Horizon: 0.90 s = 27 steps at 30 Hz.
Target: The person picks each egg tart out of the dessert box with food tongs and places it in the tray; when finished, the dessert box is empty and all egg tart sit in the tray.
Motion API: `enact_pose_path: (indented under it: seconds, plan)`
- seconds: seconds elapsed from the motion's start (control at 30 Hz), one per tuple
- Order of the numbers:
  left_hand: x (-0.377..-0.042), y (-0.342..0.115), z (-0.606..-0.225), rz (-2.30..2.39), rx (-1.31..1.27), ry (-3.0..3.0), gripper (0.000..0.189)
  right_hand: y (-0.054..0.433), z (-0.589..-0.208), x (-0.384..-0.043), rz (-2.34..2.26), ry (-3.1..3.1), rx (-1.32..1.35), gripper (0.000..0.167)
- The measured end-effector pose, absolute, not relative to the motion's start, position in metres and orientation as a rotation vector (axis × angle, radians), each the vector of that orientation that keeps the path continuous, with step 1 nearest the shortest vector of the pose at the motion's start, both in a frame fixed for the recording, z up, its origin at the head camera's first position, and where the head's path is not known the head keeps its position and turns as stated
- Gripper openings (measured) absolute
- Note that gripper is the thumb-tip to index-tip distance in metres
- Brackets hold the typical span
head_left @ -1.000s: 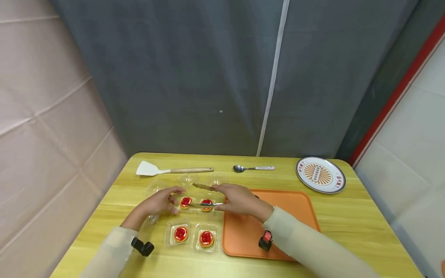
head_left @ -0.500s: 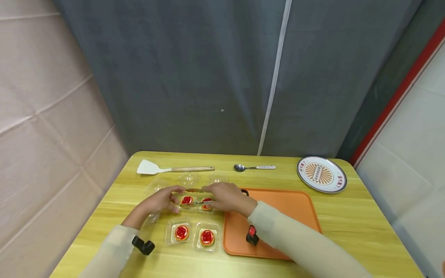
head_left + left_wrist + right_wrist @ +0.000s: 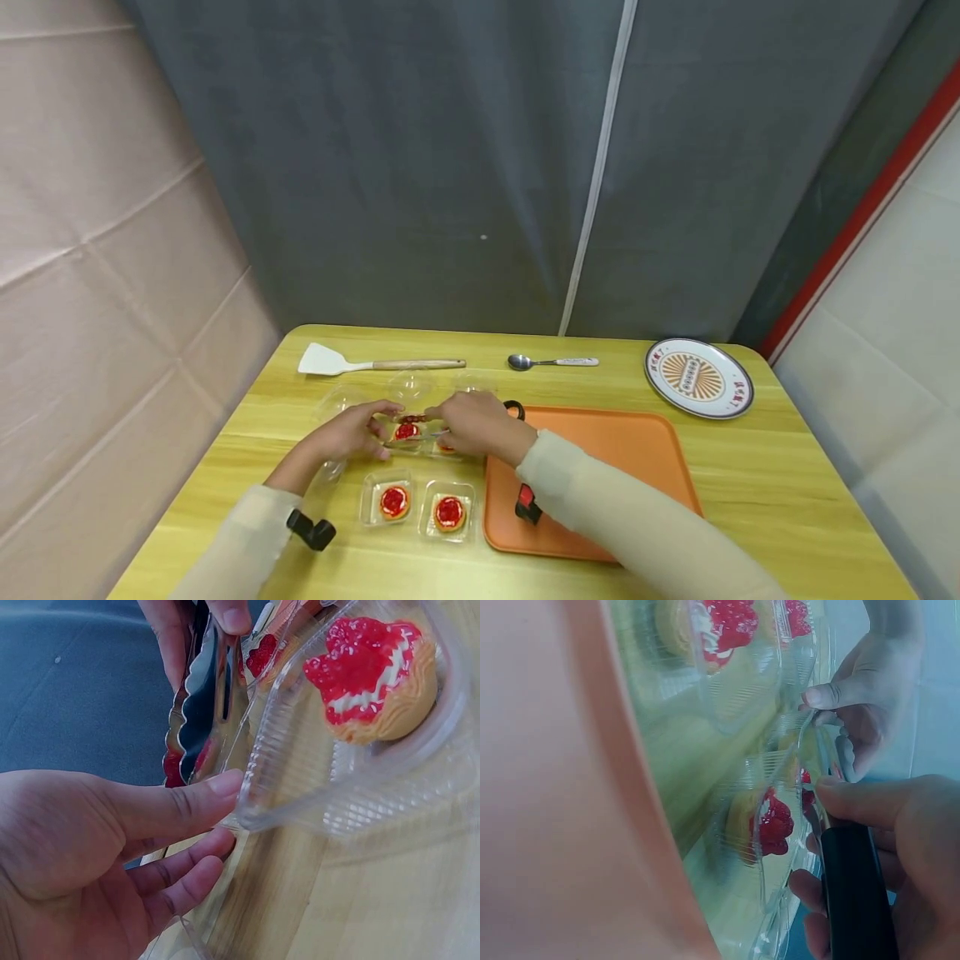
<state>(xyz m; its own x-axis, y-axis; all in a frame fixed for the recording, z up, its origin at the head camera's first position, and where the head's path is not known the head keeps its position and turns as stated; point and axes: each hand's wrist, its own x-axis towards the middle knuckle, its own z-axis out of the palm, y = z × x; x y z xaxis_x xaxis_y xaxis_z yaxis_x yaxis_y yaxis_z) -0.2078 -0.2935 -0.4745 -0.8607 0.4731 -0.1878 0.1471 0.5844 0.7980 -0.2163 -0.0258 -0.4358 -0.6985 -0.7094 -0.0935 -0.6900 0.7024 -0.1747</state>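
My right hand (image 3: 478, 425) grips serrated metal tongs by their black handle (image 3: 855, 892). Their two arms (image 3: 412, 418) reach left, one on each side of a red-topped tart (image 3: 407, 431) in the back left clear box; whether they touch it I cannot tell. With thumb and fingers, my left hand (image 3: 348, 433) holds the left edge of that box. A second tart (image 3: 772, 825) sits in the back right box, partly under my right hand. Two more tarts, (image 3: 394, 502) front left and another tart (image 3: 450, 514) front right, lie in open clear boxes.
An orange tray (image 3: 600, 483) lies under my right forearm. Clear lids (image 3: 411, 383) stand up behind the boxes. Along the table's back are a white spatula (image 3: 324, 360), a spoon (image 3: 551, 362) and a patterned round plate (image 3: 699, 378).
My right hand has moved left with the tongs, and their arms have come lower, around the back left tart. My left hand has stayed at the box edge.
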Motion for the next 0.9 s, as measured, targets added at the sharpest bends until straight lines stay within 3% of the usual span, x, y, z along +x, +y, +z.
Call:
enact_pose_path:
  seconds: [0.9]
  plan:
    - [-0.2064,-0.2924,-0.4743,1.175,0.481,2.435,0.078,-0.0231,-0.4392,-0.2161,-0.295,2.738,-1.135,0.043]
